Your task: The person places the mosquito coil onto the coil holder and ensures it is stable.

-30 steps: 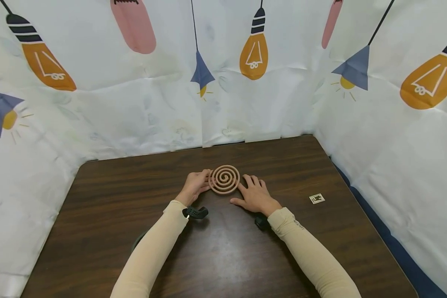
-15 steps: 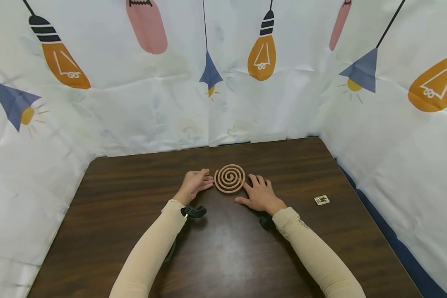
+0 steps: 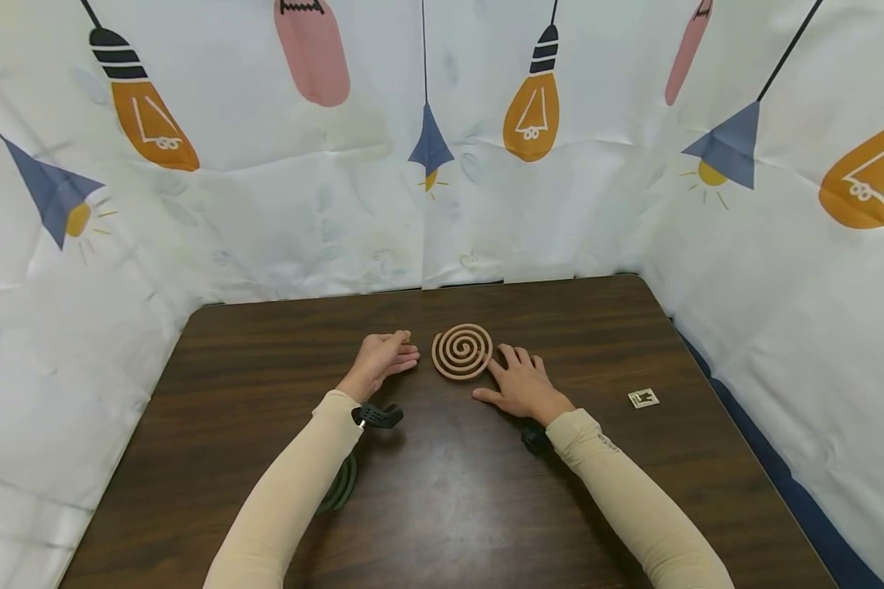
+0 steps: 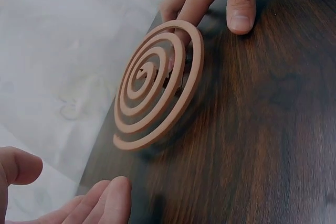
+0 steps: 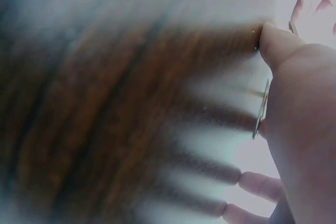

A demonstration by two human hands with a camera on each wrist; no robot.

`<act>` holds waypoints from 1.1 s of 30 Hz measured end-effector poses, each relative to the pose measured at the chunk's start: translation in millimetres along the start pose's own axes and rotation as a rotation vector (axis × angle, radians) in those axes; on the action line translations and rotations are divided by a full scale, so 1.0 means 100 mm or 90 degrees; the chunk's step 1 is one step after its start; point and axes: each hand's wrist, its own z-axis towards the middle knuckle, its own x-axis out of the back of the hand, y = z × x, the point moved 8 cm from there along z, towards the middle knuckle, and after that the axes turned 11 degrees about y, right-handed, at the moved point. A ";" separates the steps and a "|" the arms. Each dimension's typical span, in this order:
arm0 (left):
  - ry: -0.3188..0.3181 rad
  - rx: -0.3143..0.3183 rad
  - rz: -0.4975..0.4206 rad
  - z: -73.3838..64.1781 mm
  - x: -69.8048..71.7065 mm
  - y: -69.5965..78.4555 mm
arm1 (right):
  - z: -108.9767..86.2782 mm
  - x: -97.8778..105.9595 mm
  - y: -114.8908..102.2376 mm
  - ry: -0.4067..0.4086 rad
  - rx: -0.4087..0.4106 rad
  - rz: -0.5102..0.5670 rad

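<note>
A tan mosquito coil (image 3: 462,377) lies at the far middle of the table, raised above its shadow in the left wrist view. Behind its rings, a small dark metallic piece (image 4: 177,80) partly shows. My left hand (image 3: 380,361) is left of the coil, fingers extended and apart from it. My right hand (image 3: 525,388) rests on the table at the coil's right, fingers spread. Its index finger reaches the coil's right edge; in the left wrist view, a finger goes behind the outer ring. A thin metallic piece (image 5: 261,111) appears edge-on beside the right hand.
Under the left forearm, a green coil (image 3: 346,483) is partly hidden. A small flat square plate with a dark cutout (image 3: 643,398) lies at the right of the brown table (image 3: 457,507). White printed sheets (image 3: 302,204) hang behind and at the sides.
My left hand has let go of the coil's left edge and drawn away leftward. The right hand has stayed by the coil. More of the green coil shows, and the head view has shifted slightly.
</note>
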 end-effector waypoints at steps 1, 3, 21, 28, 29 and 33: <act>0.001 -0.001 0.002 -0.01 0.01 0.01 | 0.00 0.00 0.01 0.001 0.000 0.000; 0.001 -0.007 0.010 -0.03 0.05 0.02 | -0.01 0.00 0.02 0.002 -0.002 0.003; 0.004 -0.072 0.126 -0.21 0.45 0.14 | -0.11 0.24 0.25 0.014 -0.015 0.005; 0.007 -0.091 0.170 -0.32 0.64 0.20 | -0.20 0.40 0.36 0.054 -0.002 0.017; 0.008 -0.096 0.183 -0.34 0.66 0.20 | -0.21 0.42 0.37 0.061 0.001 0.015; 0.007 -0.116 0.237 -0.40 0.74 0.23 | -0.28 0.54 0.46 0.094 0.003 0.017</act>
